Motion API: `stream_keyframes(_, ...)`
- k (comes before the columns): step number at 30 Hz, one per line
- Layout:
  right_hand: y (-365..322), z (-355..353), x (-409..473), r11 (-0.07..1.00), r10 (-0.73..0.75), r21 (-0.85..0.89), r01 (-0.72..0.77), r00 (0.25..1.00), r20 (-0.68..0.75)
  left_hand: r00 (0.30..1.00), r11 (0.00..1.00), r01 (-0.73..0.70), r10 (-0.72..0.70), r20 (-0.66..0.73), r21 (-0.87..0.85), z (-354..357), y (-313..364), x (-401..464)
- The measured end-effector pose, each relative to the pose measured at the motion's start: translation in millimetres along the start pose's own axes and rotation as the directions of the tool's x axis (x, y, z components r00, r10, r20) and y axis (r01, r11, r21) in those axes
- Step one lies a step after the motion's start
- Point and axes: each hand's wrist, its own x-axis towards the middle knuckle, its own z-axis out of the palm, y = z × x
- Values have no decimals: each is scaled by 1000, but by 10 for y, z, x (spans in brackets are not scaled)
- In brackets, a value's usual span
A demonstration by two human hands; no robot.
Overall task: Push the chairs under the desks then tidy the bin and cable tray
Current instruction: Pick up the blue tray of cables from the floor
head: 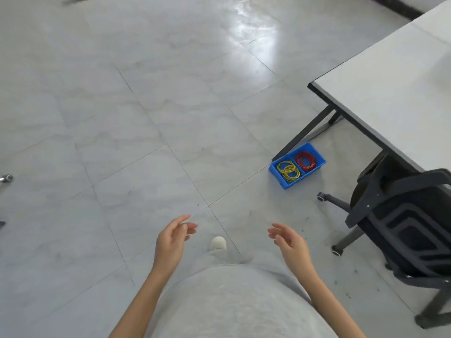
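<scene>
Both hands, left (pixel 172 236) and right (pixel 289 240), hang empty, grip apart; with the chair (pixel 402 220) tucked under the desk (pixel 390 93), stooping for the tray (pixel 297 165) seems next.

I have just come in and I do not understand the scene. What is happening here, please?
A person stands on the tiled floor, looking down. The left hand and the right hand are both open and hold nothing. A black office chair sits partly under the white desk at the right. A blue tray lies on the floor beside the desk's leg, with yellow cable and red cable coiled in separate compartments.
</scene>
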Motion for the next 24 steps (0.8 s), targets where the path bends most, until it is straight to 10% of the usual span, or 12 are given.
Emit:
stream_keyframes(16, -1441, 10, 2956, 963, 170, 253, -93, 938, -301, 943, 983, -79, 19, 334, 166, 936, 1645, 3550)
stream_keyframes(24, -2068, -28, 3926, 905, 278, 420, -65, 838, -469, 796, 917, -199, -54, 603, 345, 1291, 2234, 4775)
